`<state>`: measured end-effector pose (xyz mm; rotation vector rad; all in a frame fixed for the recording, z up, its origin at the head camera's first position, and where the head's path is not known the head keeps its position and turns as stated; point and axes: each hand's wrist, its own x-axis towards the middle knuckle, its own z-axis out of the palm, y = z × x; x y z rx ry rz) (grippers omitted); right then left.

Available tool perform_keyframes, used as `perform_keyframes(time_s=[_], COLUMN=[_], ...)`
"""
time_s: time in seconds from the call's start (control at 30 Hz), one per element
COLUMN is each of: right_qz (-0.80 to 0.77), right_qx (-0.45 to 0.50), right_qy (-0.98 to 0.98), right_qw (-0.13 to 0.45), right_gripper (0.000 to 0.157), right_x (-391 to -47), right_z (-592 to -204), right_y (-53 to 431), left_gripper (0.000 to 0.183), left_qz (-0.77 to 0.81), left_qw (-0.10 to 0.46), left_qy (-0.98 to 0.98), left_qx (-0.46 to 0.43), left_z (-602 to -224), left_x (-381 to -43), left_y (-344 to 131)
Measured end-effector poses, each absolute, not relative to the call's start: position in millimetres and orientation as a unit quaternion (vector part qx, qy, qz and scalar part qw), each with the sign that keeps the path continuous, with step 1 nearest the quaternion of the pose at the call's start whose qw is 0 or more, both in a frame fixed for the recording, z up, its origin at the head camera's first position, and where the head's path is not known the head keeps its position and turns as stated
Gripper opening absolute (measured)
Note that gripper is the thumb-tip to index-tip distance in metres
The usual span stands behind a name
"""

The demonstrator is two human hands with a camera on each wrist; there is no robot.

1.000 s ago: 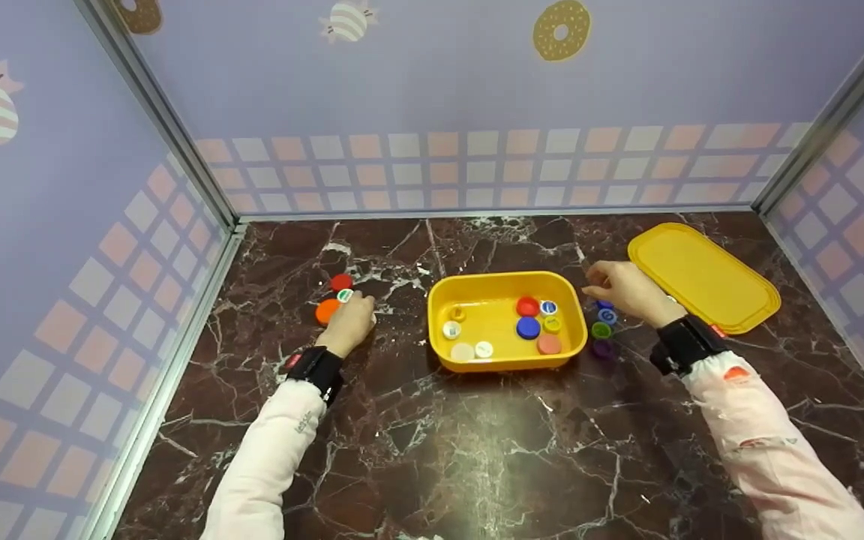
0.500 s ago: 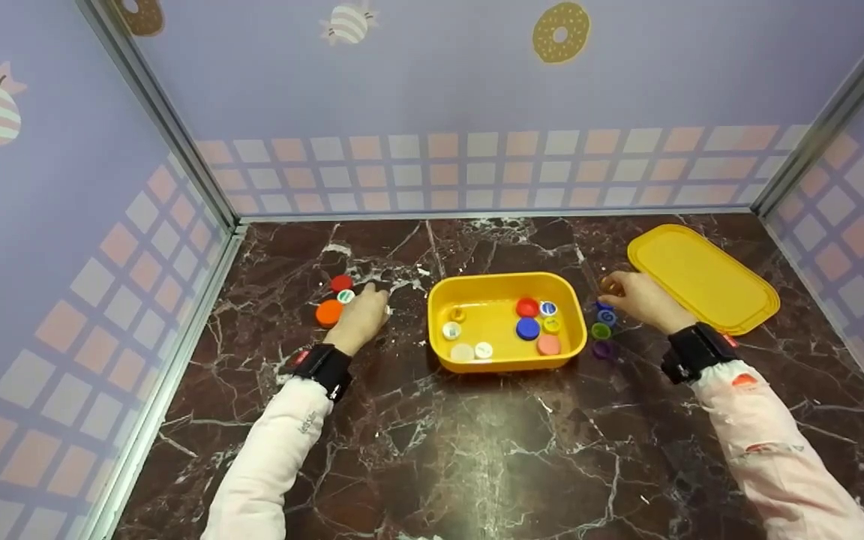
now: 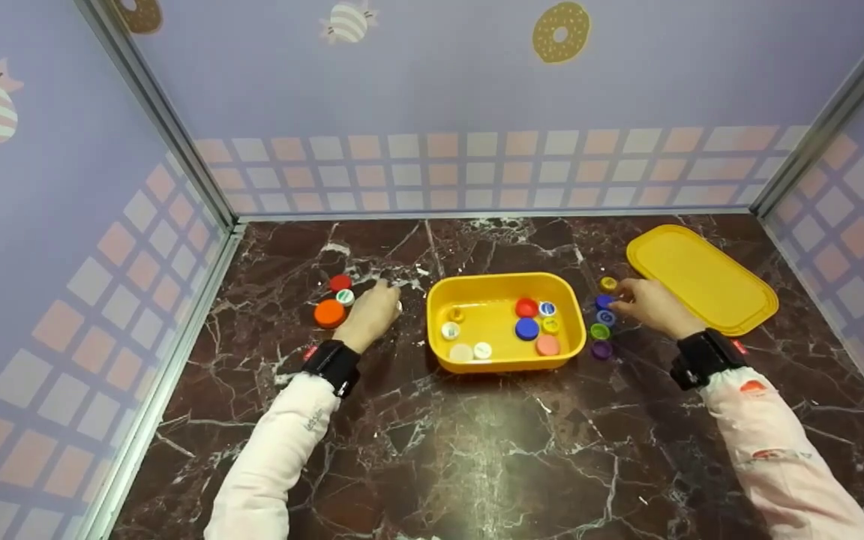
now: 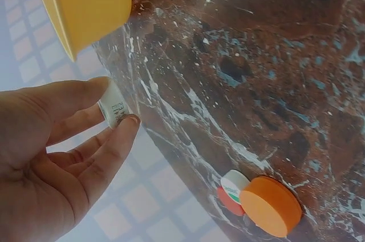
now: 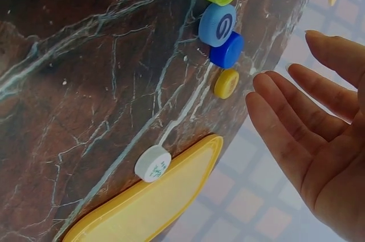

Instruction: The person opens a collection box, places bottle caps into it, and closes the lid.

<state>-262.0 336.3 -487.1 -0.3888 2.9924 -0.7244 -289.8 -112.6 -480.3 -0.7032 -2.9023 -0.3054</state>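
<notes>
In the left wrist view, a small white bottle cap (image 4: 116, 107) with printing on its side is pinched between the thumb and fingertips of my left hand (image 3: 370, 315). That hand is left of the yellow box (image 3: 507, 366), beside orange (image 3: 329, 314), red (image 3: 340, 283) and white-green (image 3: 345, 298) caps on the table. Right of the box, my right hand (image 3: 653, 306) holds nothing, its fingers apart and loosely bent. Near its fingertips runs a row of caps: yellow (image 3: 608, 284), dark blue (image 3: 604, 301), light blue (image 3: 606, 318), green (image 3: 600, 331) and purple (image 3: 601, 349).
Inside the box lie several caps, whitish ones at the left and coloured ones at the right. A yellow lid (image 3: 702, 279) lies flat at the back right, with a white cap (image 5: 153, 163) next to it. Patterned panels (image 3: 477, 165) enclose the marbled table.
My left hand has moved right, toward the box, with the white cap. My right hand has drawn back to the right, and the yellow cap at the row's far end now shows.
</notes>
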Motion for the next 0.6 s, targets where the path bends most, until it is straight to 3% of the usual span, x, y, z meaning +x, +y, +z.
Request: perform_keyframes(time_s=[0.23,0.6], right_qz=[-0.234,-0.233], right_qx=[-0.105,-0.119], right_qy=[0.965,0.964], right_qw=[0.049,0.039], right_gripper=[0.028,0.027], right_x=[-259,-257], right_z=[-488,-489], right_y=[339,342], left_gripper=[0.006,0.010], left_qz=[-0.100,-0.109], left_qw=[0.090,0.070], left_qy=[-0.959,-0.954], left_qx=[-0.250,-0.269], left_z=[-475,-465], left_x=[-290,-287], left_y=[-104,-83])
